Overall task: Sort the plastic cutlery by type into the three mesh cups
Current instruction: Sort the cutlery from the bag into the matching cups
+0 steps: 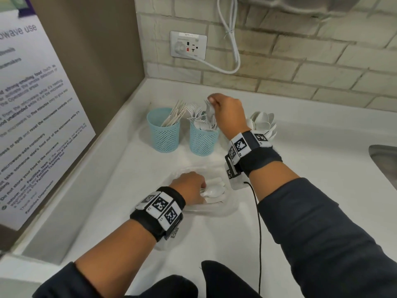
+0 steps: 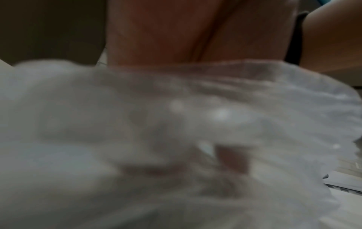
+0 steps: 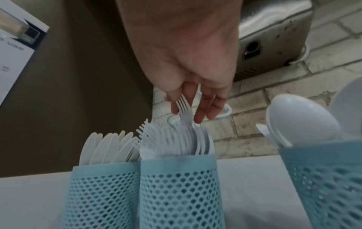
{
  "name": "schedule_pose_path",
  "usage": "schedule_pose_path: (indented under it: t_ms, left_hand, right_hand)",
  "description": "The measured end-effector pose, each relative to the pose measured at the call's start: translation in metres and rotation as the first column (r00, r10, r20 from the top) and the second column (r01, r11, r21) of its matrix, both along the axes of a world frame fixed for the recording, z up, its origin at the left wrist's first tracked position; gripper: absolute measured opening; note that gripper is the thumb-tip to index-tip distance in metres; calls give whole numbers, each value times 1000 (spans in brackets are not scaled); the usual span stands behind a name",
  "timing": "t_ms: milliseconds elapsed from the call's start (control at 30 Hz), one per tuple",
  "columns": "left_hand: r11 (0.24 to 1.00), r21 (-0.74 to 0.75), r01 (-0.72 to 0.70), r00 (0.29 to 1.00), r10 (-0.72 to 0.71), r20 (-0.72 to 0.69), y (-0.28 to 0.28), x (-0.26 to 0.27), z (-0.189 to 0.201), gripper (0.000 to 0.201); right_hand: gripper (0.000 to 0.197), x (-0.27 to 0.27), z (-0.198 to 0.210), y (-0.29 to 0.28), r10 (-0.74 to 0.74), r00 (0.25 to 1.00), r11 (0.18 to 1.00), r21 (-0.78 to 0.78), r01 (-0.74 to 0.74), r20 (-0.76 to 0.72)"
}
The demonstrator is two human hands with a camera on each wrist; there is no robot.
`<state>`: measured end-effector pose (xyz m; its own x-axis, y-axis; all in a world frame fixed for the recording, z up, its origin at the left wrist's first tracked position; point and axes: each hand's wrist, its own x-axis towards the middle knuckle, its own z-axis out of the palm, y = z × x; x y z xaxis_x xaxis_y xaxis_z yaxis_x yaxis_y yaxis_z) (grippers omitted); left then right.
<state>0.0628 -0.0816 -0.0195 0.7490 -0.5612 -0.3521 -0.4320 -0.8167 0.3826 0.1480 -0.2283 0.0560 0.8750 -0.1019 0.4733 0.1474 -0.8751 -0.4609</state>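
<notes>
Three blue mesh cups stand in a row at the back of the counter: a knife cup (image 1: pixel 166 134) (image 3: pixel 101 190), a fork cup (image 1: pixel 203 139) (image 3: pixel 178 186) and a spoon cup (image 3: pixel 323 178), which my right wrist mostly hides in the head view. My right hand (image 1: pixel 211 104) (image 3: pixel 184 114) hovers over the fork cup and pinches a white fork (image 3: pixel 183 108), tines up, between thumb and fingers. Nearer to me, my left hand (image 1: pixel 193 186) reaches down into a clear plastic bag (image 1: pixel 214 209) (image 2: pixel 176 124) of loose cutlery, beside a white spoon (image 1: pixel 214 192). Its fingers are hidden.
The white counter (image 1: pixel 311 160) meets a brown side panel with a printed notice (image 1: pixel 32 117) on the left. A tiled wall with an outlet (image 1: pixel 188 44) and a white cord (image 1: pixel 234 50) is behind. A metal sink edge (image 1: pixel 384 160) lies at the right.
</notes>
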Motion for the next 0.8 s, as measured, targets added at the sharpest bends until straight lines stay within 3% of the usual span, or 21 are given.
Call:
schedule_pose_path:
  t_ms: [67, 233, 433, 533, 633, 700, 800]
  left_hand:
    - [1000, 4, 6, 1000, -6, 0, 0, 1, 0, 45]
    - [1000, 5, 25, 1000, -25, 2, -1, 5, 1, 42]
    - [1000, 9, 15, 1000, -15, -4, 1, 7, 3, 38]
    - [999, -33, -5, 1000, 5, -2, 2, 9, 3, 35]
    - [997, -70, -25, 1000, 24, -8, 3, 9, 2, 26]
    - [997, -77, -28, 1000, 27, -8, 3, 10, 2, 20]
    - [996, -76, -36, 999, 37, 17, 3, 10, 3, 26]
  right_hand:
    - [30, 1, -8, 1, -17, 989, 996, -94, 4, -144]
    - [38, -2, -8, 7, -63, 937, 955, -293, -43, -343]
    - [42, -6, -4, 2, -48, 879, 950, -294, -107, -475]
    - [39, -12, 2, -1, -12, 941, 972, -224, -68, -337]
    - [32, -23, 12, -1, 71, 988, 991, 121, -55, -135]
    - [31, -35, 21, -2, 85, 986, 944, 329, -34, -141]
    - [32, -54, 35, -4, 136, 918, 941, 339, -2, -372]
